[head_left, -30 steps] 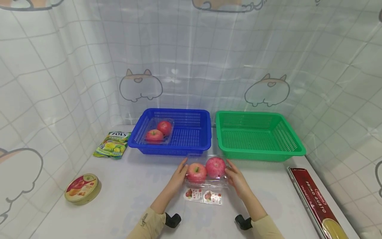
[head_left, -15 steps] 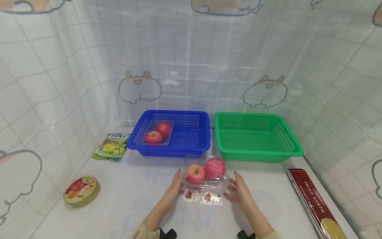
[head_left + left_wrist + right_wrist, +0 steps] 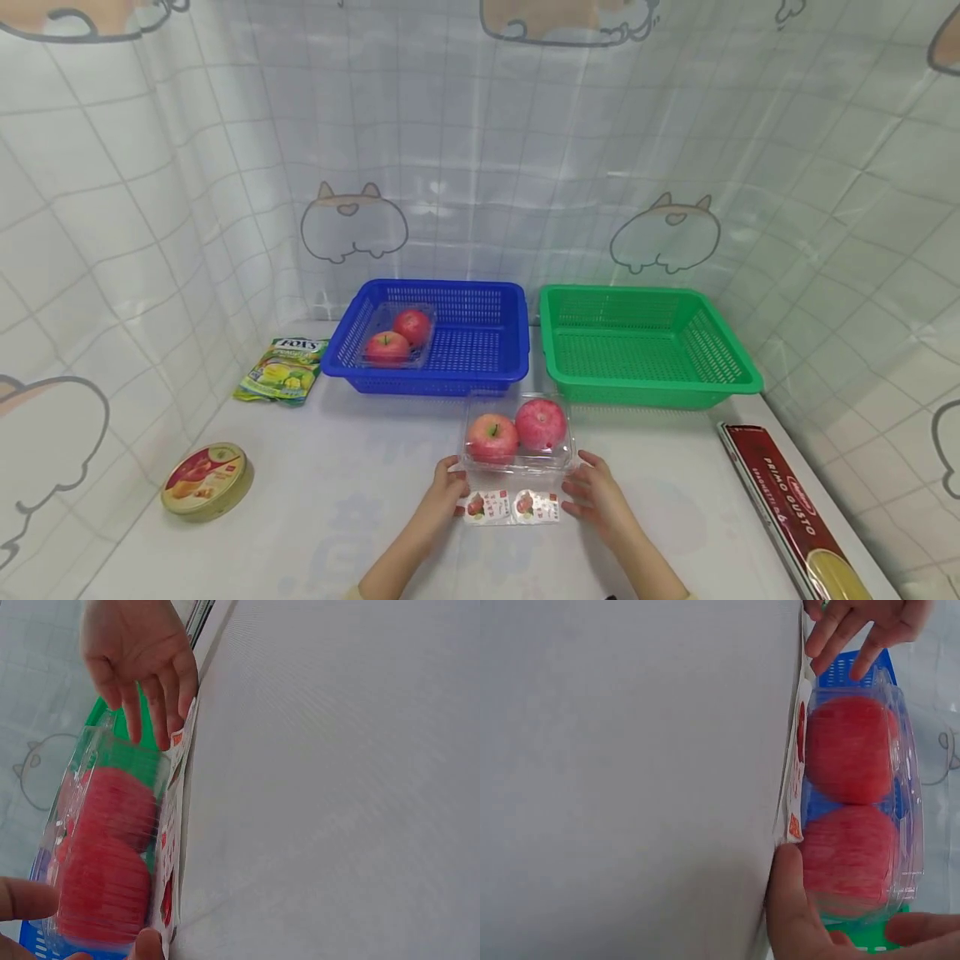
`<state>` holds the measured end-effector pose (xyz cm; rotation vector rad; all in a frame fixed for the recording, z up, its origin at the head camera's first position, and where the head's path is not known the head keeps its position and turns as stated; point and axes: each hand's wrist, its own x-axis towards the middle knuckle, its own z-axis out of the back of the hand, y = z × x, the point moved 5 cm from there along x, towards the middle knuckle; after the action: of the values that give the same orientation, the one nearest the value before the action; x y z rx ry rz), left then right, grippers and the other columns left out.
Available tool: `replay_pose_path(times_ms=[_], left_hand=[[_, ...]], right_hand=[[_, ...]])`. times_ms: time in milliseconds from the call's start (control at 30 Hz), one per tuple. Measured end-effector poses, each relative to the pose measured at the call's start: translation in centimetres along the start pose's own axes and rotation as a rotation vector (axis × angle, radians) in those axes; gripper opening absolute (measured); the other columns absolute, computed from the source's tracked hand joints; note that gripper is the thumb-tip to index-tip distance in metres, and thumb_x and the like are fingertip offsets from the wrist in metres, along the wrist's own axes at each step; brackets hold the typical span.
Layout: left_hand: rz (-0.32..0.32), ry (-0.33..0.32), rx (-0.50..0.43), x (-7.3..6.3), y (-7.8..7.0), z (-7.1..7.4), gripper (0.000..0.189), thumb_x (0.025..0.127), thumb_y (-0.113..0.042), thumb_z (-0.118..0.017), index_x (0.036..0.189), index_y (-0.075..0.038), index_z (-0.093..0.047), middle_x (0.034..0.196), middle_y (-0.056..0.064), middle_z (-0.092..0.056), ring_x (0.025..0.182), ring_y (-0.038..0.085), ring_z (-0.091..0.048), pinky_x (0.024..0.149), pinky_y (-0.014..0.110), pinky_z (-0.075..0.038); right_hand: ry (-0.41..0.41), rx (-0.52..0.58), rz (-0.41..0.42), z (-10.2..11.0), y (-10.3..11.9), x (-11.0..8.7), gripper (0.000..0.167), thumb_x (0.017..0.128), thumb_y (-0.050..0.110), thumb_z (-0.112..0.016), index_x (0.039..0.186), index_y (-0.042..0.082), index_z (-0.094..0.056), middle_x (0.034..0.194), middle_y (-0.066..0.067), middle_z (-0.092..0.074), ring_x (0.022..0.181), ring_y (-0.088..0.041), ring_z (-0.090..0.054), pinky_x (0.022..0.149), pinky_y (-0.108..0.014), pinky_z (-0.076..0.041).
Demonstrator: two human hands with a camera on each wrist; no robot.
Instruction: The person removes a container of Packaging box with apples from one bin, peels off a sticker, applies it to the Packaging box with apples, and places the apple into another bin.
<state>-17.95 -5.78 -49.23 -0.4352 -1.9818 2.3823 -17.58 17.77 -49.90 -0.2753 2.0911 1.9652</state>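
Observation:
A flat pair of printed labels (image 3: 512,507) lies on the white table in front of a clear plastic clamshell box (image 3: 517,468). Inside the box sit two apples, a yellowish-red one (image 3: 492,440) and a pinker one (image 3: 541,425). My left hand (image 3: 441,498) is at the labels' left end, fingers loosely bent, its fingertips right at the edge. At the opposite end is my right hand (image 3: 602,500), with its thumb (image 3: 787,862) at the labels' corner in the right wrist view. The left wrist view shows the right fingers (image 3: 156,712) extended and spread, beside the box.
Behind stand a blue basket (image 3: 480,379), holding another clear box of apples (image 3: 387,348), and a green basket (image 3: 637,393). A candy bag (image 3: 281,372) and round tin (image 3: 206,481) are at left. A red spaghetti pack (image 3: 787,508) lies along the right edge.
Both hands have let go of the clear box's sides and drawn back toward me to the labels. The labels have shifted slightly nearer and straightened; the box stays on the table.

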Motion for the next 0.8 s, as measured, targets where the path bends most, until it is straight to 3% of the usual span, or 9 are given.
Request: replay_pose_path(times_ms=[100,200,333,500,633,800], left_hand=[[0.002,0.005,0.005,-0.2,0.1,0.0,0.061,0.082,-0.005,-0.045,0.135,0.01,-0.017,0.126,0.037,-0.037,0.107,0.041,-0.047,0.074,0.039,-0.046],[0.024,0.015,0.015,-0.2,0.1,0.0,0.064,0.081,-0.005,-0.045,0.136,0.009,-0.016,0.124,0.035,-0.04,0.1,0.037,-0.051,0.072,0.039,-0.047],[0.066,0.027,0.031,-0.3,0.2,0.0,0.062,0.084,-0.008,-0.045,0.136,0.008,-0.016,0.119,0.03,-0.046,0.089,0.026,-0.054,0.07,0.036,-0.048],[0.075,0.022,0.048,-0.3,0.3,0.2,0.06,0.087,-0.012,-0.046,0.136,0.009,-0.018,0.112,0.025,-0.052,0.084,0.022,-0.055,0.067,0.033,-0.048],[0.078,0.018,0.054,-0.3,0.3,0.3,0.058,0.088,-0.014,-0.046,0.135,0.008,-0.02,0.107,0.021,-0.054,0.081,0.02,-0.056,0.065,0.032,-0.048],[0.05,0.05,0.081,-0.5,0.3,0.0,0.05,0.085,-0.014,-0.05,0.127,0.009,-0.034,0.096,0.013,-0.056,0.069,0.016,-0.051,0.058,0.026,-0.041]], right_hand=[[-0.01,-0.129,0.029,-0.2,-0.1,-0.2,0.048,0.09,0.01,-0.044,0.133,-0.006,-0.03,0.112,-0.027,-0.053,0.086,-0.022,-0.057,0.067,-0.034,-0.053],[-0.008,-0.311,0.108,-0.4,0.3,-0.4,0.048,0.083,0.004,-0.052,0.127,-0.007,-0.038,0.105,-0.022,-0.058,0.084,-0.022,-0.057,0.062,-0.033,-0.05],[-0.012,-0.656,0.237,-0.7,0.8,-1.0,0.045,0.074,0.005,-0.065,0.115,-0.005,-0.051,0.092,-0.013,-0.06,0.082,-0.024,-0.057,0.064,-0.037,-0.048],[0.009,-1.063,0.341,-1.3,0.8,-1.7,0.044,0.056,0.017,-0.08,0.097,0.011,-0.065,0.081,-0.002,-0.053,0.073,-0.021,-0.051,0.057,-0.036,-0.042],[0.024,-1.126,0.361,-1.5,0.6,-1.8,0.038,0.053,0.015,-0.082,0.086,0.017,-0.064,0.081,-0.001,-0.051,0.072,-0.02,-0.05,0.055,-0.034,-0.04],[0.089,-1.041,0.367,-1.5,0.4,-1.6,0.028,0.059,0.008,-0.08,0.074,0.017,-0.058,0.079,0.0,-0.05,0.072,-0.017,-0.049,0.058,-0.032,-0.041]])
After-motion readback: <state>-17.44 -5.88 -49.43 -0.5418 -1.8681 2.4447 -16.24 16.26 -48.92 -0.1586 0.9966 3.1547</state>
